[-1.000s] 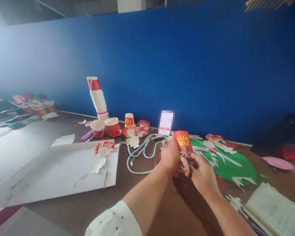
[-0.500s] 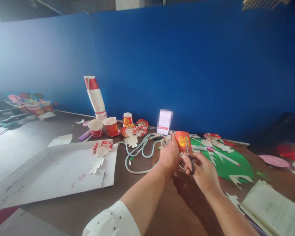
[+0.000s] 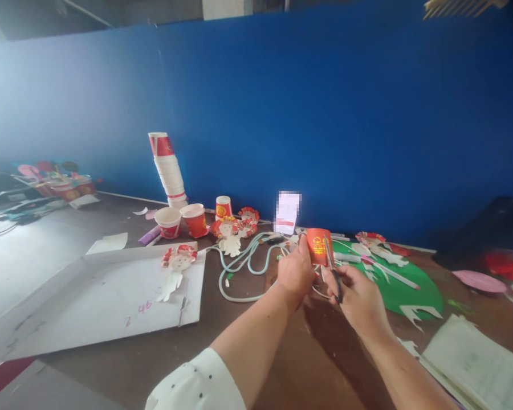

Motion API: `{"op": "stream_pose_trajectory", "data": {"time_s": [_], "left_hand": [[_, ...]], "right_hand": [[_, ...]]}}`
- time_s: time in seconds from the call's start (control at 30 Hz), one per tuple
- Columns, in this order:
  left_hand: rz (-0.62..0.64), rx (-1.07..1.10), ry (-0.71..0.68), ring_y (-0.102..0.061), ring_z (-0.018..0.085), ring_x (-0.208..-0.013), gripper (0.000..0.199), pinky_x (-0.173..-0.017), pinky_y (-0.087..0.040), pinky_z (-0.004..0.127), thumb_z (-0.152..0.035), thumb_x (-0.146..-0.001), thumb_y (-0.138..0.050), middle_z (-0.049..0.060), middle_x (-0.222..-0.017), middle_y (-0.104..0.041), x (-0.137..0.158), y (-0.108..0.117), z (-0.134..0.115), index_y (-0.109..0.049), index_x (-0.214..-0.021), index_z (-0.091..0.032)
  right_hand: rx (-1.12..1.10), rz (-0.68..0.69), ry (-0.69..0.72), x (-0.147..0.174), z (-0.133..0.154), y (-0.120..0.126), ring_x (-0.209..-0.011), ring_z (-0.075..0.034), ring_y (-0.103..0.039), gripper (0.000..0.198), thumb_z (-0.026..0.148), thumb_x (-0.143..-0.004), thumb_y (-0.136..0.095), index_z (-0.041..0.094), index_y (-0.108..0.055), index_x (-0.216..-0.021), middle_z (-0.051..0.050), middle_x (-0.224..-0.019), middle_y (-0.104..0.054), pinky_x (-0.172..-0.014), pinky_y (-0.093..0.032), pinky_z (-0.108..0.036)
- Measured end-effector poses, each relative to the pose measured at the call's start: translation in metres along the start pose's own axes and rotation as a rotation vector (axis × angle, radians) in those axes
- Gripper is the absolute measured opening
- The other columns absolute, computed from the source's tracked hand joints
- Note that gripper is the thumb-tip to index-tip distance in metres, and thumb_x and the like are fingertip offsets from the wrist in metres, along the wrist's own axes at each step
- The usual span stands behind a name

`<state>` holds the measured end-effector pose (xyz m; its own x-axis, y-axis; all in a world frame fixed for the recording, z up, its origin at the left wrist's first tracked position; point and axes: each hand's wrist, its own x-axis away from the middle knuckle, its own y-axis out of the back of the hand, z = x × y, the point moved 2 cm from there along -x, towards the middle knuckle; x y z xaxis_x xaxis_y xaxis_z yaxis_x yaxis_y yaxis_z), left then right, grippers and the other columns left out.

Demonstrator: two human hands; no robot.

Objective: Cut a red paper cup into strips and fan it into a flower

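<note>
My left hand point(image 3: 297, 272) grips the left edge of a red paper piece point(image 3: 318, 246) with yellow lettering, curved like a paper cup's wall. In my right hand point(image 3: 359, 299) are dark-handled scissors point(image 3: 336, 285), the fingers closed round the loops. Their blades point up and lie against the right part of the red paper. Whether the blades have paper between them I cannot tell. Behind and right of my right hand lies a green round sheet point(image 3: 414, 285) with a white-and-pink pen point(image 3: 393, 273) and white paper scraps on it.
A pale cable point(image 3: 239, 299) loops left of my hands. Paper cups point(image 3: 193, 221) and a tall leaning cup stack point(image 3: 170, 176) stand at the back. A paper figure point(image 3: 179, 267) lies on a white board point(image 3: 102, 302). A lit phone point(image 3: 287, 213) leans on the blue partition point(image 3: 325, 114); a notebook point(image 3: 479, 364) lies front right.
The scissors have shifted slightly right and down, with their blades turned more upright along the red paper's right side. My left hand keeps its hold almost unmoved.
</note>
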<state>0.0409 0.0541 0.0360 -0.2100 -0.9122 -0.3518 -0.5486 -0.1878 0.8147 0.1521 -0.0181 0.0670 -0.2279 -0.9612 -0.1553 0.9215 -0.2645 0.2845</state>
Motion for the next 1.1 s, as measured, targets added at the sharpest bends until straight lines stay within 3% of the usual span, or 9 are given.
{"op": "stream_pose_trajectory", "data": {"time_s": [0.27,0.43,0.57,0.77,1.1], "left_hand": [[0.048,0.065,0.006,-0.065,0.027,-0.088,0.074,-0.076,-0.048,0.036,-0.038,-0.083,-0.047,0.015,-0.107,-0.065,-0.001,0.004,0.001,-0.015,-0.145,-0.012],[0.055,0.161,0.106,-0.066,0.027,-0.089,0.064,-0.078,-0.047,0.036,-0.027,-0.082,-0.046,0.012,-0.104,-0.068,-0.001,0.010,0.001,-0.025,-0.143,-0.019],[0.000,0.235,0.226,-0.065,0.026,-0.094,0.059,-0.081,-0.047,0.034,-0.019,-0.082,-0.044,0.009,-0.105,-0.068,-0.004,0.012,0.007,-0.031,-0.140,-0.024],[-0.099,0.317,0.283,-0.064,0.024,-0.098,0.051,-0.082,-0.046,0.032,-0.014,-0.083,-0.040,0.008,-0.108,-0.068,-0.008,0.012,0.017,-0.039,-0.133,-0.024],[-0.097,0.282,0.347,-0.064,0.024,-0.096,0.045,-0.080,-0.046,0.032,-0.016,-0.085,-0.039,0.009,-0.104,-0.068,-0.009,0.011,0.023,-0.040,-0.130,-0.022]], "right_hand": [[-0.105,0.035,-0.041,-0.005,-0.007,-0.004,-0.044,-0.012,-0.053,0.033,0.047,-0.068,-0.072,0.018,-0.060,-0.079,0.003,-0.053,-0.059,-0.045,-0.043,-0.023],[-0.038,0.072,-0.031,-0.004,-0.009,-0.005,-0.049,-0.016,-0.058,0.031,0.045,-0.070,-0.070,0.020,-0.060,-0.084,0.001,-0.056,-0.063,-0.051,-0.047,-0.027],[0.035,0.136,0.002,-0.001,-0.011,-0.009,-0.053,-0.017,-0.060,0.023,0.038,-0.072,-0.069,0.021,-0.060,-0.084,0.003,-0.055,-0.062,-0.054,-0.045,-0.027],[0.025,0.231,-0.001,0.005,-0.014,-0.019,-0.051,-0.016,-0.053,0.020,0.033,-0.072,-0.068,0.022,-0.060,-0.087,0.005,-0.053,-0.058,-0.051,-0.040,-0.027],[0.146,0.233,0.071,0.009,-0.020,-0.021,-0.052,-0.015,-0.051,0.014,0.029,-0.073,-0.065,0.022,-0.059,-0.084,0.006,-0.052,-0.056,-0.052,-0.038,-0.025]]}}
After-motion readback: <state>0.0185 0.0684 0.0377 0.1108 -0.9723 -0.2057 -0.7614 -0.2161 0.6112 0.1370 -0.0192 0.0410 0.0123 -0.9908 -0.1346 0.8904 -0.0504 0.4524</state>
